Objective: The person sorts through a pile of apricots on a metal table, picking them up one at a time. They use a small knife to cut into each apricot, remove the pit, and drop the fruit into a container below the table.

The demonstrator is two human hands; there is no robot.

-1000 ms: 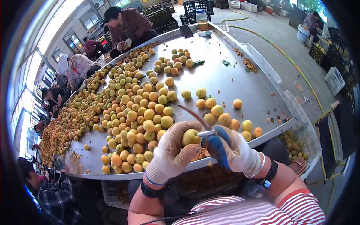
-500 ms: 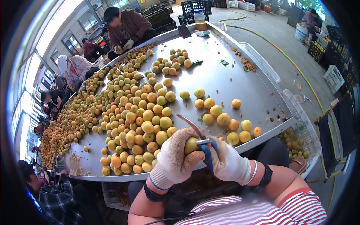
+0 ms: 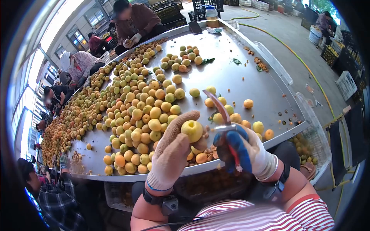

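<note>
My left hand [image 3: 172, 148], in a cream knitted glove with a tan palm, has its thumb and fingers around a yellow-green apricot [image 3: 191, 131]. A small hollow shows in the fruit's upper face. My right hand [image 3: 246, 148], in a white glove with blue fingers, is closed on a curved knife [image 3: 217, 104]. Its hooked blade points up, a short metal tube crosses its base, and part of a red handle shows below the fingers. Blade and apricot are apart. Beneath my hands, several cut orange pieces [image 3: 210, 154] lie along the metal table's near edge.
A large heap of apricots [image 3: 131, 111] covers the left of the metal table [image 3: 239, 79]; several loose ones lie to the right. Across the table a person [image 3: 137, 23] handles fruit, with others farther left. A plastic crate [image 3: 318, 146] with fruit stands at the right.
My hands have moved apart. The knife has come away from the apricot to the right and now stands more upright. The apricot has turned, showing its hollow. The view has shifted slightly.
</note>
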